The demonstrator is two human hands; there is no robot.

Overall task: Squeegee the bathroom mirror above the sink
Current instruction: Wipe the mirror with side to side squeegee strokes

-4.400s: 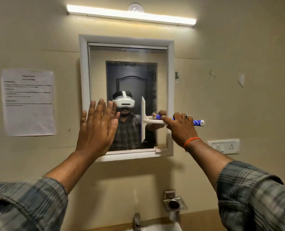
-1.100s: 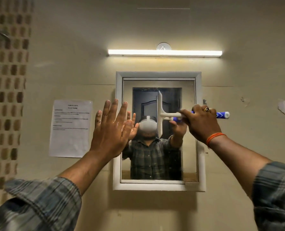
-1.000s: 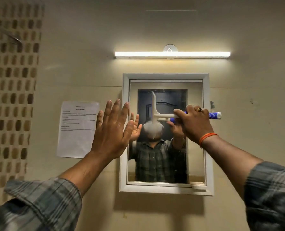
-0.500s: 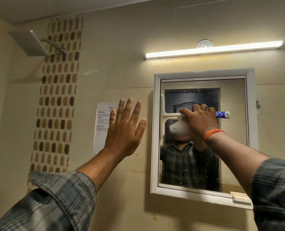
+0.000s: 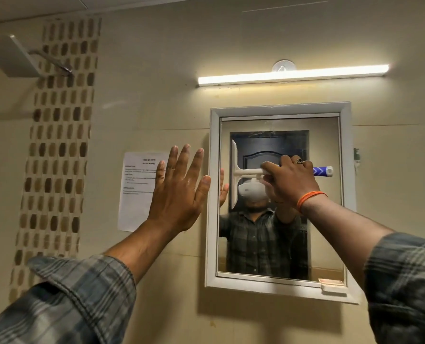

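A white-framed mirror [image 5: 325, 145] hangs on the beige wall, right of centre. My right hand [image 5: 290, 181] grips the blue-and-white handle of a white squeegee [image 5: 234, 177]. Its blade stands upright near the mirror's left edge, at mid height. Whether the blade touches the glass I cannot tell. My left hand [image 5: 179, 192] is raised with straight, spread fingers just left of the mirror frame, over the wall, holding nothing. The sink is out of view.
A lit tube light [image 5: 293, 75] runs above the mirror. A printed paper sheet [image 5: 137, 192] is stuck to the wall behind my left hand. A shower head [image 5: 10, 55] juts out at top left beside a strip of brown mosaic tiles [image 5: 57, 145].
The squeegee has slid leftward across the mirror from its right half to the left edge, and higher than 4.4 s ago. My left hand has come off the frame onto the wall side. The view turned left.
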